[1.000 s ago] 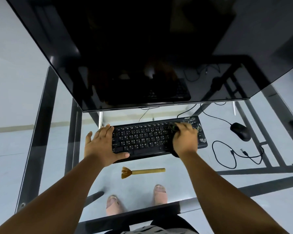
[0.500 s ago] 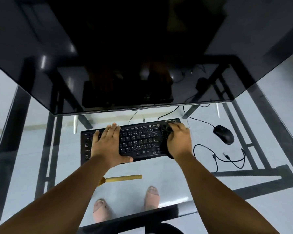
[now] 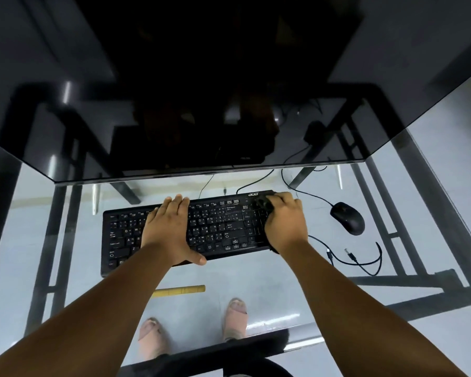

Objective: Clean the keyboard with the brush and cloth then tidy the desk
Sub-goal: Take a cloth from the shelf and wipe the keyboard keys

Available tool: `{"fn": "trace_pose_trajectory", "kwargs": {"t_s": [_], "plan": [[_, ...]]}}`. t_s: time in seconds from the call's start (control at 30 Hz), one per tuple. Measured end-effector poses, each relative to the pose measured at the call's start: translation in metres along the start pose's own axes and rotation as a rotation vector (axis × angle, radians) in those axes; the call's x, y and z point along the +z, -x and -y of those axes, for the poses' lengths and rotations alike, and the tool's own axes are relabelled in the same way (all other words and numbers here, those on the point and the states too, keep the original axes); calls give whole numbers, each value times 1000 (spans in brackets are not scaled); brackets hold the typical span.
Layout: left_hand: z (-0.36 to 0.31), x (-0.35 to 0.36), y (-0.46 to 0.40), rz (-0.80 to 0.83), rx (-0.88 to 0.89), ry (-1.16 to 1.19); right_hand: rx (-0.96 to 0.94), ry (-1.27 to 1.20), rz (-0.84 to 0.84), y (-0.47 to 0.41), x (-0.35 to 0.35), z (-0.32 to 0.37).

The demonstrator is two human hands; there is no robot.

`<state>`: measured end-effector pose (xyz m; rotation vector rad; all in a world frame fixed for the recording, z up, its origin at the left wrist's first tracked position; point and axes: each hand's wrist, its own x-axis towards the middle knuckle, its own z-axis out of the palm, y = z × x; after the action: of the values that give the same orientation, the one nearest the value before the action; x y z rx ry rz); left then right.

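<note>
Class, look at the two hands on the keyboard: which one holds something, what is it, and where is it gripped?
The right hand grips a bunched dark cloth against the keyboard's right end. The left hand lies flat on the keys, holding nothing.

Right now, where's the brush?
In the head view, the brush lies on the glass desk, nearer the person than the keyboard; its bristle end is hidden behind the left forearm.
</note>
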<state>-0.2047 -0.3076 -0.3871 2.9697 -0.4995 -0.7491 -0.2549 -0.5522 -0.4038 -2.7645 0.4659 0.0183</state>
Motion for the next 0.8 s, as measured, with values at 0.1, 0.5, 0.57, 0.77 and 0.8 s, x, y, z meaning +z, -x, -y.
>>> {"fn": "trace_pose_trajectory", "kwargs": {"t_s": [0.1,0.5,0.57,0.77,0.8], "plan": [[-2,-2,0,2,-7,-15,56,-37,-30,-8,-2,11],[-3,-9,1,12,-8,-15,21,-61,-12,0,-1,16],[-3,-10,0,11,-7,-20,-1,-42,12,-1,0,33],[-4,-8,3,9,-9,-7,-9,-13,89,-2,-3,36],[-4,-9,2,10,-8,-8,45,-9,78,-5,-5,30]]}}
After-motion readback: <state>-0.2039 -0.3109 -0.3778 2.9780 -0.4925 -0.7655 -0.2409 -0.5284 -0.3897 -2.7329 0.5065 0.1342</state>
